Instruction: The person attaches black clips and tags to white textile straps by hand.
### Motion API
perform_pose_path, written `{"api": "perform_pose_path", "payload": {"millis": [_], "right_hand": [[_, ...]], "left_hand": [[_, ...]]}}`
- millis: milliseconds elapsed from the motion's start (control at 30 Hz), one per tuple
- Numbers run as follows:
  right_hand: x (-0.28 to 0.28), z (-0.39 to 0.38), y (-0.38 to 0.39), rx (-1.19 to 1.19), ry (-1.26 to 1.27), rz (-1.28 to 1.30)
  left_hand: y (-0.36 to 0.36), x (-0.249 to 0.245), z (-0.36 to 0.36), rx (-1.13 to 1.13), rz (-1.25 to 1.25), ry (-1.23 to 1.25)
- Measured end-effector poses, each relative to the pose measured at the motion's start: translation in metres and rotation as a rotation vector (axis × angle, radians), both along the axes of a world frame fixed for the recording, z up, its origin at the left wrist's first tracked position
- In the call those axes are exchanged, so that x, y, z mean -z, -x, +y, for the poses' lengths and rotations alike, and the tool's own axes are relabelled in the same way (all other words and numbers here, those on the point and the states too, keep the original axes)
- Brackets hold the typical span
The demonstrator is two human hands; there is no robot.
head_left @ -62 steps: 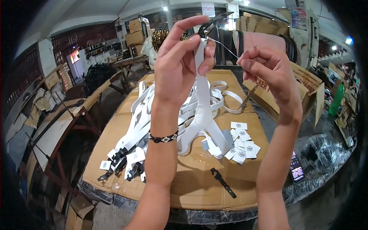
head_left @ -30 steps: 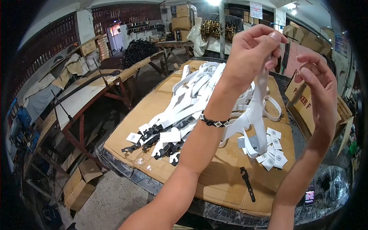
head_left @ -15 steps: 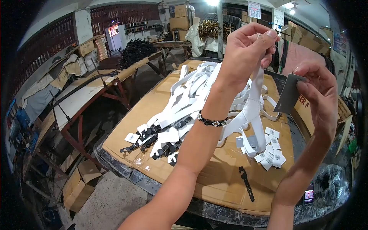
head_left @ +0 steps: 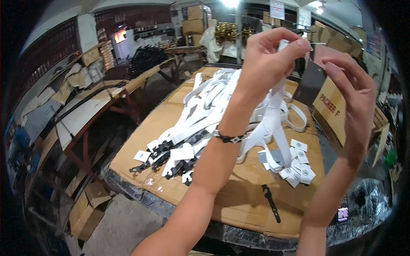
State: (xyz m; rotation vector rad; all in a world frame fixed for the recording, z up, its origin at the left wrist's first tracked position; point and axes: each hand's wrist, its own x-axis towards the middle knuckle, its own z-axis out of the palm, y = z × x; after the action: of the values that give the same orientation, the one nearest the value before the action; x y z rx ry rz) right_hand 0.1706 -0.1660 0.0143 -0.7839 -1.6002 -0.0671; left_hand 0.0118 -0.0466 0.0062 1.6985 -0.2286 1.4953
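My left hand (head_left: 267, 64), with a beaded bracelet at its wrist, is raised and closed around the upper end of a white strap (head_left: 270, 121). The strap hangs down and divides into loops over the table. A thin pale strip (head_left: 317, 43) sticks out by the left fingertips. My right hand (head_left: 352, 83) pinches a dark grey tag (head_left: 311, 85) near its upper corner, just right of the left hand. Beneath the hands lie a heap of white straps (head_left: 213, 102), loose white barcode tags (head_left: 305, 173) and a single black plastic hanger (head_left: 270, 204).
Cardboard (head_left: 141, 168) covers the worktable. Black hangers and white tags (head_left: 181, 153) lie at the heap's near end. A carton (head_left: 331, 104) stands at the right, above a phone (head_left: 343, 213). Another bench (head_left: 83, 121) is on the left.
The grey tag has shifted up and slightly left. My right fingers have moved from across its face to its upper corner. My left hand still holds the strap.
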Motion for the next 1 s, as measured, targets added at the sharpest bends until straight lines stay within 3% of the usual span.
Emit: {"api": "perform_pose_path", "payload": {"millis": [67,300,500,633,700,800,833,933,967,1000], "right_hand": [[0.0,0.003,-0.003,-0.094,0.008,0.071],[-0.003,0.007,-0.014,-0.039,-0.055,-0.026],[-0.004,0.014,-0.022,-0.003,-0.267,-0.072],[-0.006,0.01,-0.022,-0.038,-0.281,0.014],[-0.003,0.014,-0.023,-0.02,-0.302,0.016],[-0.001,0.024,-0.015,0.028,-0.308,0.018],[-0.001,0.029,-0.016,0.059,-0.308,0.013],[0.002,0.038,-0.017,0.143,-0.348,-0.012],[0.004,0.038,-0.016,0.164,-0.377,-0.039],[0.005,0.039,-0.014,0.179,-0.407,-0.063]], "left_hand": [[0.002,0.001,-0.005,-0.022,0.046,0.004],[-0.003,0.002,-0.013,-0.031,0.062,0.068],[0.001,0.0,-0.013,-0.253,0.145,0.129],[0.024,0.008,0.058,-0.221,0.242,0.028],[0.017,0.011,0.06,-0.209,0.202,0.023],[0.026,0.02,0.077,-0.404,0.234,-0.06],[0.054,0.019,0.126,-0.435,0.381,-0.092],[0.045,0.021,0.127,-0.252,0.453,-0.035],[0.039,0.023,0.12,-0.038,0.375,0.083],[0.039,0.022,0.119,-0.152,0.396,0.017]]}}
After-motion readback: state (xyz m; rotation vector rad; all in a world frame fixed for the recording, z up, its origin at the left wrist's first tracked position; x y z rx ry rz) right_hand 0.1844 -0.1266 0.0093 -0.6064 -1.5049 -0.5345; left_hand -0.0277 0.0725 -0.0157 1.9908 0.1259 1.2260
